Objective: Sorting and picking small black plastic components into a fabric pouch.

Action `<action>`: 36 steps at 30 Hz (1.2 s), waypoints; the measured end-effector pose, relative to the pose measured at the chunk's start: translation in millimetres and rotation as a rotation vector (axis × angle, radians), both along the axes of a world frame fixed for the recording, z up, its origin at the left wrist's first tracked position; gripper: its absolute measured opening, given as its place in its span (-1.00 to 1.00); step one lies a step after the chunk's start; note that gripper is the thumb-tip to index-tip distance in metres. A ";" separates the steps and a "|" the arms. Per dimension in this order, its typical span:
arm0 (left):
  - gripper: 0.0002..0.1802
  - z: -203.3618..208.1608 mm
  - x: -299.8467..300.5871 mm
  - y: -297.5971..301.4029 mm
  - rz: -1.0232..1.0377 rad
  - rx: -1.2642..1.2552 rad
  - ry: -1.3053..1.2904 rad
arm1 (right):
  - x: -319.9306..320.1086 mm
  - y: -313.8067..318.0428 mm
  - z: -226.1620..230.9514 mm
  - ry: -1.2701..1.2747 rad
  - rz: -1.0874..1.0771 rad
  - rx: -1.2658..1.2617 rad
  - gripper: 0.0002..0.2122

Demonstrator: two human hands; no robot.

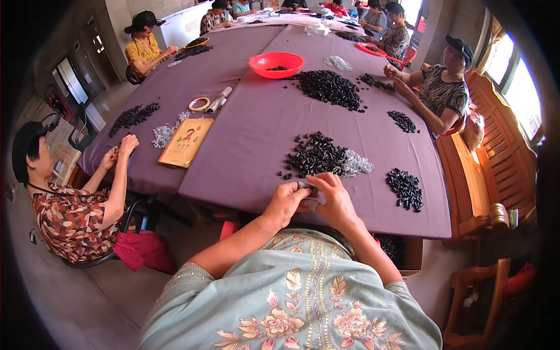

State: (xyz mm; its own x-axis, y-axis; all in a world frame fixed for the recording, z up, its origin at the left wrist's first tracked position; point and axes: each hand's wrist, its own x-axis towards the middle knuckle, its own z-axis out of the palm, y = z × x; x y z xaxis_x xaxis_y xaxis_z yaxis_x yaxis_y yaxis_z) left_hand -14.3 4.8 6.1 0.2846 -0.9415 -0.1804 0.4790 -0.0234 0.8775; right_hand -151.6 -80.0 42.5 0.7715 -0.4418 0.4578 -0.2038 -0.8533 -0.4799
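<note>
At the near edge of the table, my left hand [283, 204] and my right hand [335, 201] meet, fingers pinched together. Something grey and soft-looking shows around the fingertips; whether it is cloth or finger covers I cannot tell. Any small part between the fingers is hidden. Just beyond my hands lies a heap of small black parts [317, 153], and small clear plastic pieces [356, 164] touch its right side. A separate pile of black parts [405, 190] sits farther right, near the table's edge.
A large black heap [331, 89] and a red basin [276, 65] stand farther back. Toward the left lie a yellow booklet [186, 143], a tape roll [199, 104] and more clear pieces. Seated people work along both sides. A wooden bench [490, 146] runs along the right.
</note>
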 end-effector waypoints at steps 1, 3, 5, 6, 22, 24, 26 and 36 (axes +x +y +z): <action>-0.88 -2.0 -0.1 -0.8 -0.001 -0.001 0.000 | 1.6 0.0 -4.1 0.024 0.001 -0.028 -0.47; -0.88 -11.8 1.4 -3.6 -0.022 -0.043 -0.010 | 3.8 -1.0 -8.0 0.044 0.015 -0.094 -0.52; -0.87 -24.0 5.4 -6.1 -0.028 -0.052 -0.026 | 5.7 0.5 -11.8 0.020 0.015 -0.094 -0.53; -0.86 -25.1 6.0 -6.4 -0.036 -0.061 -0.042 | 6.0 0.9 -13.8 -0.004 0.013 -0.093 -0.54; -0.81 -16.4 1.2 -5.5 -0.043 -0.081 -0.058 | 8.4 1.7 -22.0 -0.011 0.007 -0.003 -0.54; -0.82 -15.4 2.4 -5.4 -0.080 -0.042 -0.042 | 8.6 2.4 -20.9 -0.036 0.015 0.010 -0.53; -0.82 -13.7 2.9 -5.0 -0.080 -0.057 -0.037 | 9.2 2.7 -19.6 -0.046 0.025 0.012 -0.53; -0.82 -11.6 -2.4 -1.6 -0.019 -0.113 0.051 | 12.4 4.8 -23.1 -0.081 0.030 0.100 -0.50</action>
